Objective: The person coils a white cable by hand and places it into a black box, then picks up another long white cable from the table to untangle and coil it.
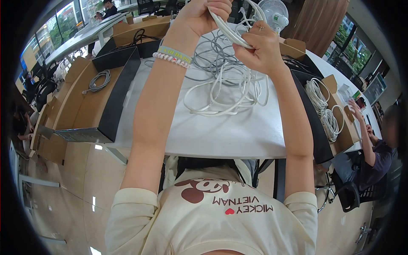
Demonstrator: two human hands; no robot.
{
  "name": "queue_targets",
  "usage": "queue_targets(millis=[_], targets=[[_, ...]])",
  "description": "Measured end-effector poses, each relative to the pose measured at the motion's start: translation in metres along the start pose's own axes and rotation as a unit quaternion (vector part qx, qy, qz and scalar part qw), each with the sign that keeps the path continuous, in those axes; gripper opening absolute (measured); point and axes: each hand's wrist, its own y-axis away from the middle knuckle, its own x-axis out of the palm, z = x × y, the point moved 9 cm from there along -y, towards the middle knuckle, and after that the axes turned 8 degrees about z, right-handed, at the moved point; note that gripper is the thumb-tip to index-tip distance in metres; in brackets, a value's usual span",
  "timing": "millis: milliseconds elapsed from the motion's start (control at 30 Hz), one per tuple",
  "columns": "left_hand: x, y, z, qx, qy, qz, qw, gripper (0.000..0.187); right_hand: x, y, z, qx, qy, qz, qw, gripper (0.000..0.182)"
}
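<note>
A looped white cable [233, 35] is stretched between both hands above the far part of the table. My left hand [203, 16], with two bracelets at the wrist, is closed around the loops at the top edge of the view. My right hand [262, 47] grips the same loops lower down, its thumb pressed over the strands. Below them on the table lies a loose tangle of white cable [231, 91]. Behind it spreads a tangle of grey cable [212, 55].
On the white table [212, 142], a black cardboard box [111, 102] at left holds a coiled grey cable [99, 80]. An open box [340, 114] at right holds white cable bundles [325, 108]. A fan [274, 15] stands behind. A person [369, 153] sits at right.
</note>
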Motion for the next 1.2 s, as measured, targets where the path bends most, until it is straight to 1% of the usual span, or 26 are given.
queue_targets(millis=[33, 67, 100, 133, 200, 233, 300, 367, 400, 433, 467, 500, 533, 567, 600, 633, 700, 767, 833, 900, 967, 1033, 1100, 1133, 1167, 1200], targets=[[-0.002, 0.001, -0.004, 0.0, 0.001, 0.0, 1.0, 0.025, 0.001, 0.0, -0.002, 0.013, 0.016, 0.017, 1.0, 0.026], [-0.005, 0.004, -0.016, 0.032, -0.177, -0.051, 0.982, 0.024, 0.002, -0.002, -0.002, 0.027, 0.032, 0.033, 0.999, 0.027], [-0.005, 0.009, -0.029, 0.063, -0.348, -0.102, 0.93, 0.024, 0.0, -0.004, 0.002, 0.027, 0.031, 0.033, 0.999, 0.027], [-0.002, 0.011, -0.028, 0.062, -0.347, -0.103, 0.93, 0.024, 0.005, -0.008, 0.005, 0.034, 0.021, 0.068, 0.997, 0.025], [0.027, 0.029, -0.037, 0.135, -0.602, -0.221, 0.755, 0.024, 0.018, -0.011, 0.008, 0.044, 0.01, 0.104, 0.994, 0.023], [0.024, 0.027, -0.035, 0.133, -0.601, -0.222, 0.756, 0.024, 0.022, -0.012, 0.008, 0.045, 0.006, 0.097, 0.994, 0.022], [0.035, 0.022, -0.034, 0.184, -0.663, -0.209, 0.695, 0.027, 0.025, -0.014, 0.014, 0.05, 0.002, 0.091, 0.995, 0.022], [0.036, 0.015, -0.022, 0.226, -0.673, -0.206, 0.674, 0.028, 0.015, -0.011, 0.0, 0.179, -0.14, 0.037, 0.973, 0.021], [0.053, 0.018, -0.019, 0.306, -0.755, -0.207, 0.542, 0.029, 0.01, -0.013, 0.002, 0.178, -0.139, 0.038, 0.973, 0.021], [0.071, 0.022, -0.011, 0.377, -0.814, -0.203, 0.392, 0.029, 0.01, -0.008, -0.01, 0.251, -0.181, 0.051, 0.95, 0.021], [0.078, 0.018, -0.003, 0.374, -0.829, -0.183, 0.373, 0.028, 0.012, -0.001, -0.021, 0.322, -0.221, 0.065, 0.918, 0.021], [0.082, 0.02, -0.005, 0.376, -0.829, -0.185, 0.372, 0.028, 0.011, -0.001, -0.022, 0.32, -0.221, 0.067, 0.919, 0.021], [0.054, 0.007, -0.013, 0.284, -0.694, -0.176, 0.638, 0.027, 0.004, -0.002, -0.021, 0.31, -0.163, 0.056, 0.935, 0.02], [0.03, -0.005, 0.002, 0.166, -0.491, -0.149, 0.842, 0.026, -0.003, -0.003, -0.019, 0.299, -0.104, 0.046, 0.948, 0.02], [0.025, -0.009, -0.001, 0.157, -0.306, -0.064, 0.937, 0.027, -0.009, -0.007, -0.012, 0.263, -0.062, 0.032, 0.962, 0.016], [0.017, -0.003, -0.014, 0.16, -0.306, -0.066, 0.936, 0.027, -0.007, -0.006, -0.014, 0.262, -0.064, 0.034, 0.962, 0.016], [0.025, 0.003, 0.004, 0.023, -0.072, 0.003, 0.997, 0.029, -0.005, -0.016, 0.023, 0.016, 0.098, 0.041, 0.994, 0.015], [0.024, 0.011, 0.003, -0.009, -0.041, -0.004, 0.999, 0.029, -0.002, -0.015, 0.026, 0.017, 0.111, 0.051, 0.992, 0.016], [0.016, 0.015, 0.006, -0.068, -0.104, -0.015, 0.992, 0.029, 0.001, -0.013, 0.035, -0.042, 0.11, 0.069, 0.991, 0.009], [0.011, 0.02, 0.002, -0.064, -0.156, -0.042, 0.985, 0.027, 0.004, -0.011, 0.035, -0.044, 0.107, 0.08, 0.99, 0.009], [0.002, 0.029, -0.018, -0.042, -0.385, -0.125, 0.914, 0.026, 0.008, -0.012, 0.038, -0.046, 0.101, 0.092, 0.99, 0.01], [0.003, 0.033, -0.023, -0.047, -0.404, -0.125, 0.905, 0.026, 0.016, -0.014, 0.037, -0.014, 0.084, 0.125, 0.988, 0.011], [0.028, 0.047, -0.047, 0.045, -0.666, -0.237, 0.706, 0.032, 0.022, -0.015, 0.037, 0.005, 0.061, 0.135, 0.989, 0.011], [0.031, 0.052, -0.051, -0.002, -0.724, -0.271, 0.635, 0.039, 0.026, -0.015, 0.035, 0.022, 0.038, 0.147, 0.988, 0.012], [0.036, 0.052, -0.047, -0.004, -0.724, -0.269, 0.635, 0.039, 0.028, -0.015, 0.036, 0.024, 0.038, 0.147, 0.988, 0.012], [0.055, 0.051, -0.045, 0.027, -0.807, -0.247, 0.536, 0.042, 0.027, -0.015, 0.032, 0.047, -0.013, 0.126, 0.991, 0.013]])
